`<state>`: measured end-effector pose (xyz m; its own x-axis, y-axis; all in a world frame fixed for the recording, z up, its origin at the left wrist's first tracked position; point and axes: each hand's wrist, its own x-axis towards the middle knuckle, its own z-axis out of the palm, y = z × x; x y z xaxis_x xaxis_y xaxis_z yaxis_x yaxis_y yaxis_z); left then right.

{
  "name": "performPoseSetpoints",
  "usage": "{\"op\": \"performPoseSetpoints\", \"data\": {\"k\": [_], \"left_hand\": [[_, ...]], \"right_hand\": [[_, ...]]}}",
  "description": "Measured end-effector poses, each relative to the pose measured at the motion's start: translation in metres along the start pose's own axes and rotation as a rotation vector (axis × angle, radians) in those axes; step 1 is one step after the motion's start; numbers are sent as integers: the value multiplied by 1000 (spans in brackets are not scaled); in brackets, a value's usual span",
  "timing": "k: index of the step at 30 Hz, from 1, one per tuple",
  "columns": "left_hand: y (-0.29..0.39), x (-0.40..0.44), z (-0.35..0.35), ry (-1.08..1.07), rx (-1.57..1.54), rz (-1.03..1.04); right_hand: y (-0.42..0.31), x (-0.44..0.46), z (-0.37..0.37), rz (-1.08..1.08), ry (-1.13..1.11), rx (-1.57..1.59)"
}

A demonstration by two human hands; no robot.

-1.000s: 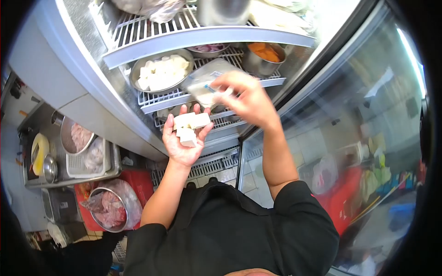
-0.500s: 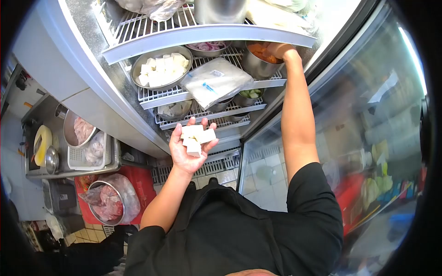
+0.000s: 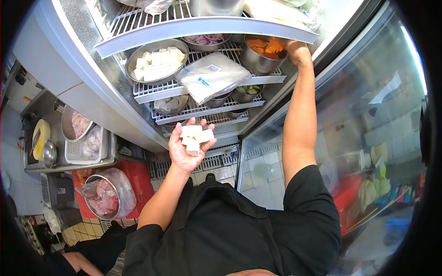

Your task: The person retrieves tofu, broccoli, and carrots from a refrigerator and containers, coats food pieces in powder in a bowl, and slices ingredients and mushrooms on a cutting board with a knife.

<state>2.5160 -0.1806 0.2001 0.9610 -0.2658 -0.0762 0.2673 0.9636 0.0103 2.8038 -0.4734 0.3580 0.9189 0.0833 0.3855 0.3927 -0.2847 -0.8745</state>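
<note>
Two-handed work before an open fridge, partway along. The left hand [image 3: 185,158], just left of centre, lies palm up with fingers apart and curled, cradling a few white cubes [image 3: 197,137] without gripping them. Similar cubes fill much of the bowl [image 3: 161,82] on the shelf [image 3: 154,96] at 11 o'clock; the handful appears to be a portion of that stock, which would make this share of the work done. At 1 o'clock, the right hand [image 3: 299,52] reaches to the far side of the pot [image 3: 258,64] of orange pieces [image 3: 269,46]; its fingers are hidden there, and whether they are together, apart or clamped on anything cannot be told. No orange piece lies in the left palm, and the cubes are not yet set down. The bag [image 3: 214,73] at 12 o'clock lies flat, touched by neither hand.
</note>
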Motion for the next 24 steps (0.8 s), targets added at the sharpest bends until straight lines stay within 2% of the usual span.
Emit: {"op": "performPoseSetpoints", "data": {"k": [1, 7, 10, 11, 17, 20, 24], "left_hand": [[0, 0, -1, 4, -2, 3], [-3, 0, -6, 31, -3, 22], [-5, 0, -8, 30, -9, 20], [-6, 0, -9, 31, -10, 21], [-9, -2, -11, 80, 3, 37], [-10, -4, -13, 86, 7, 41], [-10, -8, -14, 77, 2, 56]], "right_hand": [[0, 0, 1, 21, 7, 81], [-13, -1, 12, -174, 70, -382], [3, 19, 7, -556, 34, -995], [9, 27, 10, -569, -7, -1069], [-26, 7, 54, -172, -438, -1029], [-10, 16, 57, -154, -316, -990], [-15, 11, 32, -163, -153, -665]]}}
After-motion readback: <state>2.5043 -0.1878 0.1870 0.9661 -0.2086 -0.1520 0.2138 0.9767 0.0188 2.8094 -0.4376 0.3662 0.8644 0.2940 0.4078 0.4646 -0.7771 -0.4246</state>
